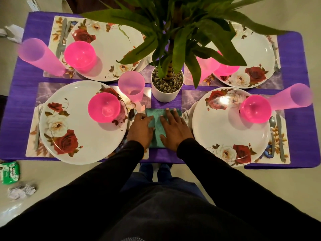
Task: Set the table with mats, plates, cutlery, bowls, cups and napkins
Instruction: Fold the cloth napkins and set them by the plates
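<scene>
Head view: a folded teal napkin [156,129] is pressed flat on the purple table [295,129] between the two near plates, left [81,122] and right [231,126]; the left hand [141,130] and right hand [175,128] are laid on it, fingers straight and spread, nothing gripped; a potted plant [166,84] is seen just beyond.

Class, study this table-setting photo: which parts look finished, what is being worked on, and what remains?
Done: four floral plates, such as the near-left plate, sit on mats, each with a pink bowl, a pink cup and cutlery alongside. In hand: the left hand and right hand press flat on a teal napkin between the two near settings. Left: no setting shows a napkin placed yet.
</scene>
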Demonstrator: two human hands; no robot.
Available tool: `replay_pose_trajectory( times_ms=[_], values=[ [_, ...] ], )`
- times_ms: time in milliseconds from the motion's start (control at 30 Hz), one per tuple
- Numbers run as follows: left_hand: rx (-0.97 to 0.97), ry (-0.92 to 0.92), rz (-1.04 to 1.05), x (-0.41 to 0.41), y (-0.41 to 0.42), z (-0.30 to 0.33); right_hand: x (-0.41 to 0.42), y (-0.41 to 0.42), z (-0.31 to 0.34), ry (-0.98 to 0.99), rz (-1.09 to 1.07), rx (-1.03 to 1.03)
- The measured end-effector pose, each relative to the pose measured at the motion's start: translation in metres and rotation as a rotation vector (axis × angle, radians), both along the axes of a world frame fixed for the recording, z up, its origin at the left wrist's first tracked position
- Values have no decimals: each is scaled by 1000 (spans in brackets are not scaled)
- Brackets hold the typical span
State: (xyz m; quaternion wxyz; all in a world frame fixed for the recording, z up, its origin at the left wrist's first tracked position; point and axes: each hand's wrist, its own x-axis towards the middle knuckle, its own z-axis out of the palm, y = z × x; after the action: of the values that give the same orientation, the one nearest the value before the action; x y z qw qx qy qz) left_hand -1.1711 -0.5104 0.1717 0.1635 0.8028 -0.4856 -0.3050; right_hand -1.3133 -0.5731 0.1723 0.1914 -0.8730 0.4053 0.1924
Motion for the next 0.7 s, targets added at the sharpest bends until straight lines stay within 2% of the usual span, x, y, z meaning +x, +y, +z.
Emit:
replay_pose_trajectory(
  times_ms=[267,467,533,700],
  values=[
    [-20,16,2,1,-1,-3,0,-3,0,6,-73,-25],
    [15,9,-16,3,-1,-1,3,-12,3,-73,-206,-56],
    [39,-16,-5,6,3,-2,3,-19,3,-83,-192,-99],
    [71,-33,-58,7,12,-3,8,-38,12,9,-165,-192]
  ],
)
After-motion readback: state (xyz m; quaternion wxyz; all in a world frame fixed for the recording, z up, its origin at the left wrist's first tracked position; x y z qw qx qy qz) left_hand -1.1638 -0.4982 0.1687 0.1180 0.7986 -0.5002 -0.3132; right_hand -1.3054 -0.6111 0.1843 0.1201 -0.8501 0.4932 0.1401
